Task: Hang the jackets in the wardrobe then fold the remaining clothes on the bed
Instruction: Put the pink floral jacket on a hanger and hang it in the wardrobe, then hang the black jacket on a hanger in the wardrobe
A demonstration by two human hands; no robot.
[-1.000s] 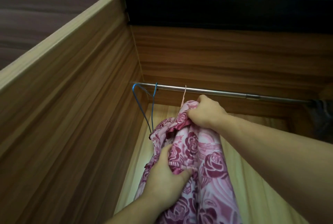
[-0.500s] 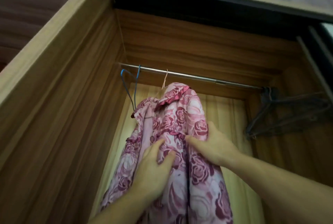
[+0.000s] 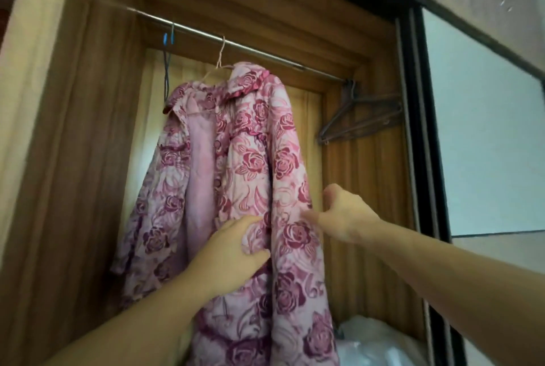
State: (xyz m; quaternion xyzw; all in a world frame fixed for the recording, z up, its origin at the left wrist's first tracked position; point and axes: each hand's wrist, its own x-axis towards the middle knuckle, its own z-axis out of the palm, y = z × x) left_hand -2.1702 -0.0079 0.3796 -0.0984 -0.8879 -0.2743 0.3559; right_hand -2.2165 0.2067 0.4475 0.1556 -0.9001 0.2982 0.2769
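Note:
A quilted pink jacket (image 3: 253,159) with a dark rose print hangs inside the wardrobe on a thin pink hanger (image 3: 219,62), which is hooked over the metal rail (image 3: 265,51). Its front falls open, showing a plain pink lining. My left hand (image 3: 233,247) grips a fold of the jacket's front at mid height, with the thumb under the fold and the fingers over it. My right hand (image 3: 339,215) is blurred at the jacket's right edge. Its thumb is up and its fingertips touch the sleeve.
A blue wire hanger (image 3: 166,50) hangs left of the jacket. A bunch of dark hangers (image 3: 359,118) sits at the rail's right end. The wooden wardrobe side (image 3: 73,159) is close on the left. A sliding door frame (image 3: 415,129) stands on the right, and a white plastic bag (image 3: 371,342) lies below.
The jacket went from bunched in both hands under the rail to hanging full length on it. Both hands slid down from the collar to mid height, and the view pulled back.

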